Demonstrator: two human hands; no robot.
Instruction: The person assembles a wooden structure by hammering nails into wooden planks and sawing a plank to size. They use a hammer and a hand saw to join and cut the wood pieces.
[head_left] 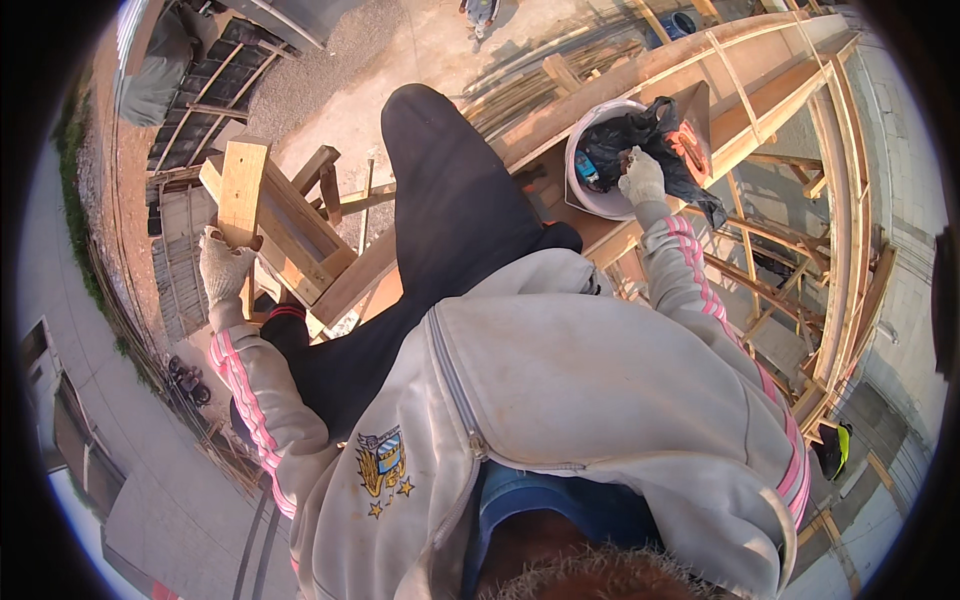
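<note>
My left hand, in a pale knitted glove, is closed around the lower end of a short wooden board at the left. My right hand, gloved too, reaches over the rim of a white bucket at the upper right. Its fingers are curled together against a black plastic bag that spills over the bucket's side; what they pinch is hard to make out. Inside the bucket lies a small blue item. An orange handle, apparently a hand saw's, leans by the bag.
Long wooden formwork runs past the bucket and curves down the right side. A timber frame stands beside my left hand. My bent knee rises between both hands. Ground lies far below, where another person stands and a motorcycle is parked.
</note>
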